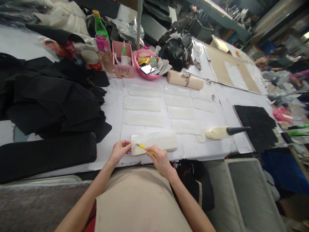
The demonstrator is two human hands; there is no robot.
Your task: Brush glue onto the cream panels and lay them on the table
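Observation:
My right hand [158,159] is closed round a thin brush [152,152] with a yellow handle. Its tip rests near the left end of a stack of whitish rectangular strips [156,140] at the table's front edge. At the stack's left edge, my left hand [121,150] has thumb and fingers pinched together on the top strip. Beyond the stack, several similar strips [143,119] lie spread in rows, with a glossy look. To the right, a cream plastic bottle [217,132] with a black handle-like end lies on its side.
Black cut pieces [50,93] are heaped at left, behind a long black panel [48,154]. Along the back stand a pink box [124,71], a pink basket [147,76] and a tied beige roll [178,79]. A black stack [256,125] lies right; a person [270,61] is farther off.

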